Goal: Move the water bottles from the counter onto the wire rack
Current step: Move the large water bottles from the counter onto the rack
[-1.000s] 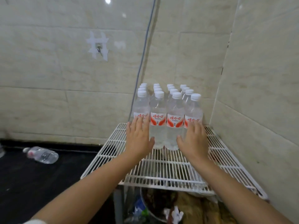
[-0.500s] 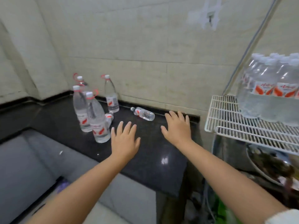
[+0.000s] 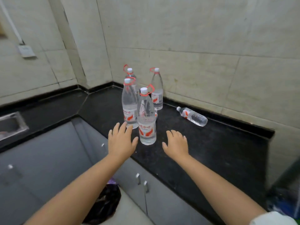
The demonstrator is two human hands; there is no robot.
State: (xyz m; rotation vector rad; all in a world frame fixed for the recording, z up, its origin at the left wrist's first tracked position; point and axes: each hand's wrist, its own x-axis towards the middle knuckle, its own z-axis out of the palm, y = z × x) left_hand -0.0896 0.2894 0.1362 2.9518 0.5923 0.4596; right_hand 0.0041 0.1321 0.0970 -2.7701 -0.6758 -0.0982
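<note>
While nearest bottle (image 3: 146, 120) stands upright on counter (image 3: 211, 143), left hand (image 3: 121, 142), right hand (image 3: 177, 144) flank it, grips apart, empty.

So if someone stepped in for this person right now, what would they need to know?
Left hand: open, holds nothing, just left of the nearest tall bottle.
Right hand: open, empty, to that bottle's right.
On the black counter: four tall bottles upright, namely the nearest, one behind it and two further back; a small bottle lies on its side near the wall.
Done: cannot tell; the wire rack is out of view.
Left: carry all five over.
</note>
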